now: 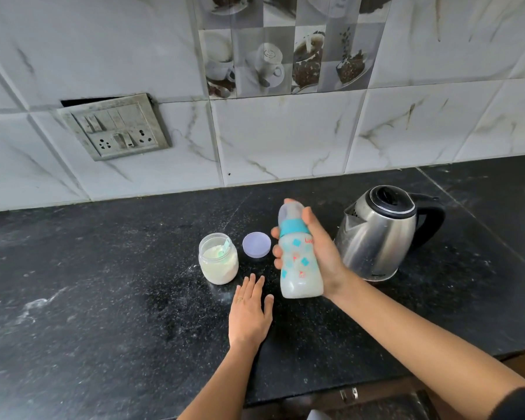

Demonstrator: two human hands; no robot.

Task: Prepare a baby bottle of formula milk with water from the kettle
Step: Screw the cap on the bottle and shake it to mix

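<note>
While apparently aloft, bottle [300, 268] within curled right fingers [277, 251].

Kettle [379, 234] brushed steel; bottle [299, 262] translucent plastic; counter [103, 283] speckled stone.

- A black speckled counter [103, 283] is dusted with white powder
- An open jar [219, 263] is stood beside its lid [256, 244]
- A kettle [376, 237] is set at the right

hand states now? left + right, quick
Left hand: open, fingers straight, flat on the countertop, holding nothing.
Right hand: closed round the baby bottle, holding it up off the countertop.
</note>
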